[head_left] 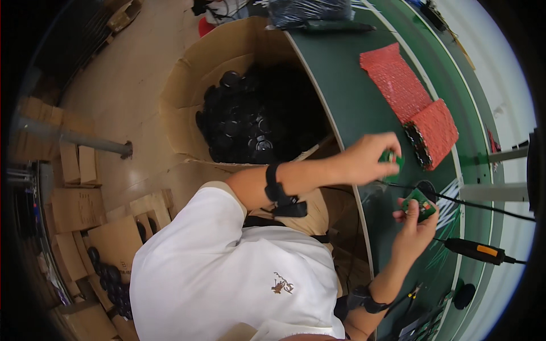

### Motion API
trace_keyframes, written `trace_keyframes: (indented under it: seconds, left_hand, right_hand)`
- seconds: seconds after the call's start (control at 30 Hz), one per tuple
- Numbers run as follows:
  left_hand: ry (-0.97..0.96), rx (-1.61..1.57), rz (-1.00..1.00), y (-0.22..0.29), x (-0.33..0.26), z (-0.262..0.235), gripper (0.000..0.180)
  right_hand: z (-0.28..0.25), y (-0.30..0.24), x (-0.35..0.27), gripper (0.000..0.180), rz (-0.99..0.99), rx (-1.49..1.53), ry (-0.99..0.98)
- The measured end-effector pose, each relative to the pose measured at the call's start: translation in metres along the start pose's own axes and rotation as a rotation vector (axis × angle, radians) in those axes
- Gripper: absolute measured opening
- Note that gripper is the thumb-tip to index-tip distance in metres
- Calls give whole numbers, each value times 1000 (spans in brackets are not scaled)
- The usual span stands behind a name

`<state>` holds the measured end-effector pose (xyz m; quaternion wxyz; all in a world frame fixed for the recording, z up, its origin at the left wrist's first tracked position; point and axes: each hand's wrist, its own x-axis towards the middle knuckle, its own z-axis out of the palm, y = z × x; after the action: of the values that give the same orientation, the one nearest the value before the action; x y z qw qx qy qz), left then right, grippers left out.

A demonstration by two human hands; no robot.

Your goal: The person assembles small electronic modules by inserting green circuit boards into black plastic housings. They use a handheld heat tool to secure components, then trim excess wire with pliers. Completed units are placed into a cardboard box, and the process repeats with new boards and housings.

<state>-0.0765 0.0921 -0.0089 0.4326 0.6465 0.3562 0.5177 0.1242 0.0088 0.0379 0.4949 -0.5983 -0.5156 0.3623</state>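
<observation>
My left hand (pixel 372 159) reaches across the carton's near edge to the bench and grips a small green circuit board (pixel 393 165) between thumb and fingers; slight blur softens its outline. Nearer me on the right, my right hand (pixel 415 224) is closed around another green circuit board (pixel 420 206), which has pale and orange parts on its face. The two boards are apart. Beyond my left hand, a stack of circuit boards (pixel 418 146) lies wrapped in red bubble wrap (pixel 438 131), its dark edges showing. A black round part (pixel 425 186) sits just past my right hand, partly hidden.
A large carton (pixel 190 68) holding many black round parts (pixel 242 119) stands left of the green bench (pixel 335 74). A black electric screwdriver (pixel 475 250), white strips (pixel 449 207), a black cable (pixel 483 210) and yellow-handled cutters (pixel 414 292) lie right. Cardboard boxes (pixel 116 238) stand at left.
</observation>
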Motion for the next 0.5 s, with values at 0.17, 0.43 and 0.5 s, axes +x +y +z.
trace_keyframes:
  seconds: [0.17, 0.43, 0.5]
  left_hand:
    - [314, 793, 78, -36, 41, -43, 36]
    - [769, 702, -142, -89, 4, -247, 30]
    - [669, 843, -352, -147, -33, -343, 27]
  right_hand:
    - [37, -16, 36, 28, -79, -159, -203]
    - [61, -5, 69, 54, -622, -998, 2]
    - [80, -12, 44, 45, -383, -788, -262]
